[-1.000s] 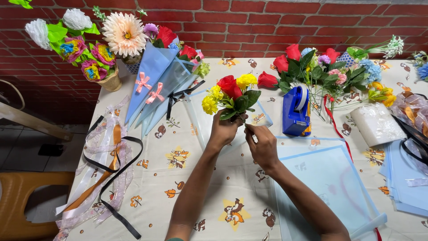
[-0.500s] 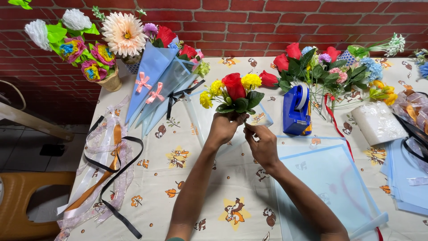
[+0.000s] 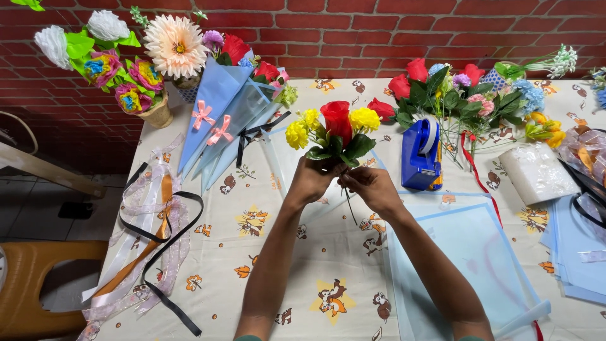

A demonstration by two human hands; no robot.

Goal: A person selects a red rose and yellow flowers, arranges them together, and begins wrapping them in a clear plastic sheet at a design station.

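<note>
Small bunch of artificial flowers (image 3: 335,128), one red rose between yellow blooms over dark leaves, held upright above the middle of the table (image 3: 252,278), clear of the cloth. Tilted to the left a second ago; now turned straighter and shifted a touch to the right. Left hand (image 3: 314,180) wrapped around the stems just under the leaves, fingers clamped tight. Right hand (image 3: 372,187) raised and drawn in against the left, fingertips pinched on the thin stems (image 3: 347,207) hanging below. Stems thus gathered more closely, with both hands on one spot. Just to the right, a blue tape dispenser (image 3: 421,155). Near that, pale blue wrapping sheets (image 3: 467,252). Farther left, blue wrapped cones (image 3: 221,113) and loose ribbons (image 3: 158,233).
</note>
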